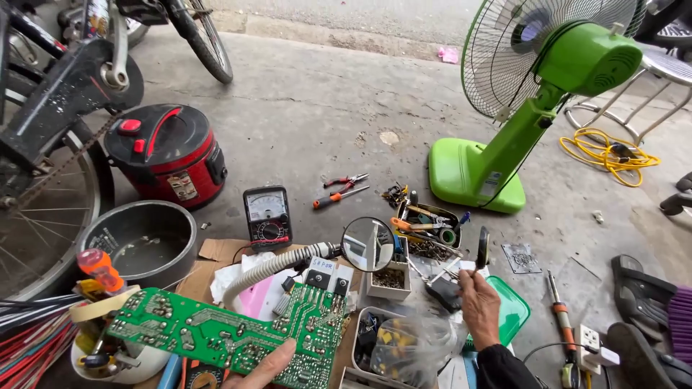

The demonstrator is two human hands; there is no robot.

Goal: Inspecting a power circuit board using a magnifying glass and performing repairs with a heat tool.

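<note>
i have the green circuit board [231, 335] pinched at its near edge in my left hand [263, 366], lifted over the clutter; my right hand [479, 306] grips a dark tool [481, 248] upright — no probing or soldering begun, i'd judge.

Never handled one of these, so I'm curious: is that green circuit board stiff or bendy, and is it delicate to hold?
The green circuit board probably stays stiff: it juts out flat with only the left hand under its near edge. It looks light for its size, being thin. Likely delicate too, since many small parts stud its face.
</note>
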